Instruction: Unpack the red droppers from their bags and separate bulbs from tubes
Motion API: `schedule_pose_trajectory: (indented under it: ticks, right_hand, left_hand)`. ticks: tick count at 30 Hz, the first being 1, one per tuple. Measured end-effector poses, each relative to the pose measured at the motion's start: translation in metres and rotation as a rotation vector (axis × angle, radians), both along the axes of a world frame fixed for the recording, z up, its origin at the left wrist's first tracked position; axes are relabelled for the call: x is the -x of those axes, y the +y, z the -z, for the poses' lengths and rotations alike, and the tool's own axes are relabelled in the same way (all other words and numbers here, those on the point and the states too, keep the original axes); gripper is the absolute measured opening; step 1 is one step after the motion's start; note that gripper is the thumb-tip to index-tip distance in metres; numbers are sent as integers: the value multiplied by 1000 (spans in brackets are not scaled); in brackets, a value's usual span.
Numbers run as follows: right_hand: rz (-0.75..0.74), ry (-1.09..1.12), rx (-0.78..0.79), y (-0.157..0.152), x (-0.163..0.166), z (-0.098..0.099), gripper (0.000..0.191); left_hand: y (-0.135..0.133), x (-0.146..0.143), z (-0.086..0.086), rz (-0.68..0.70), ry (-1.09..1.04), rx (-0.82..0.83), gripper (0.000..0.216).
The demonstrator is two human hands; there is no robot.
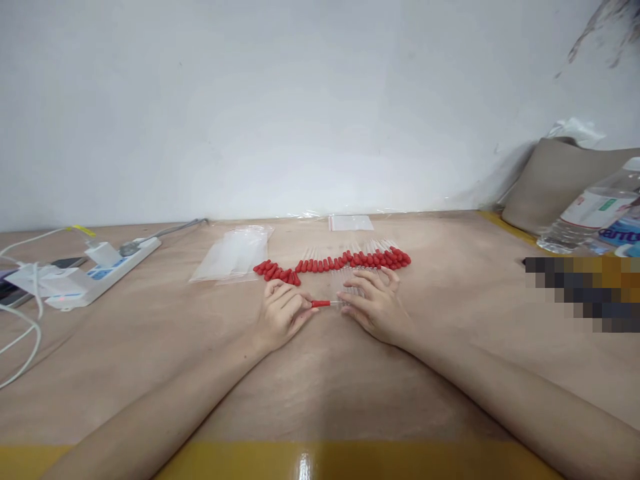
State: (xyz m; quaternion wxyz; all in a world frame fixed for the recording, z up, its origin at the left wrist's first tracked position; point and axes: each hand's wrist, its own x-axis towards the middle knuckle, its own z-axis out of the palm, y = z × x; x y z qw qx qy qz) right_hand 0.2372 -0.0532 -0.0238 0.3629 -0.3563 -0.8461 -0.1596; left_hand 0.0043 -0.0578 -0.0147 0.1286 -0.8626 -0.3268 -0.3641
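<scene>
My left hand (pixel 283 312) is curled, its fingertips pinching the red bulb end of a glass dropper (pixel 324 304) that lies sideways just above the table. My right hand (pixel 373 301) lies fingers-together over a small clear plastic bag (pixel 349 282) and pinches the dropper's glass end at the bag's mouth. Just beyond both hands a row of several red-capped droppers (pixel 334 262) stretches across the wooden table (pixel 320 387).
A stack of clear bags (pixel 233 255) lies left of the row and another bag (pixel 351 223) sits by the wall. A white power strip (pixel 95 273) with plugs and cables is far left. A water bottle (pixel 595 213) and beige pouch (pixel 555 180) stand far right.
</scene>
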Motion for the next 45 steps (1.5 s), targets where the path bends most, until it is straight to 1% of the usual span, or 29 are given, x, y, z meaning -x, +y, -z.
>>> schedule_pose_trajectory:
  ticks: [4,5,7,9,12,16,20,25,33,36,40,42,45]
  right_hand:
    - [2,-13,34,1,0,2,15]
    - [0,-17,40,0,0,2,15]
    - [-10,-19,39,0,0,2,15]
    - [-21,-21,30,-1,1,2,16]
    - [-41,-40,13,-2,3,1,17]
    - [-70,-68,-2,-3,3,-1,19]
    - [-101,-83,-29,-3,2,-2,19]
    - [-90,-140,-64,-3,-1,1,19]
    - [-92,-161,-143,-9,-6,1,21]
    - [-109,-161,-204,-13,-7,-1,25]
    - [-99,-211,-210,-16,-13,1,30]
    - [-95,-191,-249,-16,-19,1,30]
    - [-22,-52,-274,-13,-27,0,25]
  left_hand:
    - [-1,-3,-2,-12,-6,28,8]
    - [-2,-5,-3,-23,-4,41,10]
    - [-3,-10,-6,-31,20,70,25]
    - [-3,-15,-8,-8,72,94,33]
    - [-2,-19,-8,37,121,104,24]
    - [-2,-20,-8,51,121,99,15]
    - [-3,-20,-8,30,159,91,15]
    - [-4,-18,-9,14,198,105,19]
    - [-6,-14,-10,60,217,156,22]
    - [-8,-14,-12,81,226,158,21]
    - [-10,-10,-14,106,234,135,18]
    - [-10,-3,-13,89,224,127,19]
    - [-8,13,-11,-15,175,141,24]
